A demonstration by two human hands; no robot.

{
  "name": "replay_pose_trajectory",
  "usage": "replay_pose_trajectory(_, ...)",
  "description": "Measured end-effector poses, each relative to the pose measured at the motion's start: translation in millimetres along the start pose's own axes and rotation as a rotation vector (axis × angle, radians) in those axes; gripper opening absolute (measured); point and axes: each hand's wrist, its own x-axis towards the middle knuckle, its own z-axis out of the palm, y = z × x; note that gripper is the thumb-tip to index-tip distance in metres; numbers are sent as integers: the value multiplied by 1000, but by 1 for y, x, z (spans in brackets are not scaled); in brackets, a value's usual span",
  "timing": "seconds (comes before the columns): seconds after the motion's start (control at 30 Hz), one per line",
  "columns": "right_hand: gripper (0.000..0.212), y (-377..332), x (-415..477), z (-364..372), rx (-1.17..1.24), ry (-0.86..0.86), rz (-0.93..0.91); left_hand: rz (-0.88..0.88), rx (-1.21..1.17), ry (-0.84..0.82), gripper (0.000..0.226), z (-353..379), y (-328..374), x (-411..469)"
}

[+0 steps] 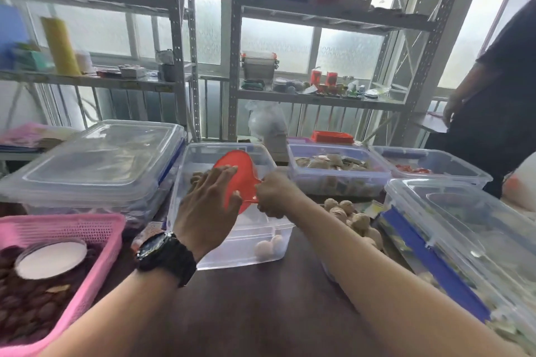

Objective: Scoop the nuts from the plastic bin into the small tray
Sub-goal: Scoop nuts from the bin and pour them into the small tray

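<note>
Grip: right hand; translucent red scoop

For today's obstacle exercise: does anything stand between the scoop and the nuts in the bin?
Only the left hand, open beside the scoop that the right hand grips. The bin has no lid; its nuts lie exposed.

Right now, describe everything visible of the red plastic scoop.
The translucent red plastic scoop has a rounded bowl and a thin handle. It is held tilted over the clear plastic bin, with the bowl pointing away from the person. The right hand grips the handle and hides most of it. The left hand lays straight fingers against the bowl's left side, covering part of it. Its contents cannot be seen.
</note>
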Motion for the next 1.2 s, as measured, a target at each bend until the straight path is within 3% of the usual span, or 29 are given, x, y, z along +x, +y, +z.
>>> replay_pose_trajectory(0.1, 30, -18, 0, 18, 31, -94, 65, -53, -6, -22, 50, -6, -15, -7)
replay_pose_trajectory(0.33, 23, -9, 25, 39, 52, -49, 117, -126, -11, -86, 48, -13, -33, -20)
replay_pose_trajectory(0.77, 10, 4, 25, 48, -191, -4, 53, -146, -2, -168, 54, -13, -49, -21)
replay_pose_trajectory(0.9, 26, 4, 27, 40, -198, 153, 3, -140, -69, -82, 60, -14, -45, -23)
replay_pose_trajectory(1.07, 43, -1, 42, 22, -447, 403, -164, -246, -182, -29, 85, -11, -43, -24)
replay_pose_trajectory(1.2, 46, -10, 52, 18, -629, 430, -224, -242, -168, -34, 90, -7, -48, -23)
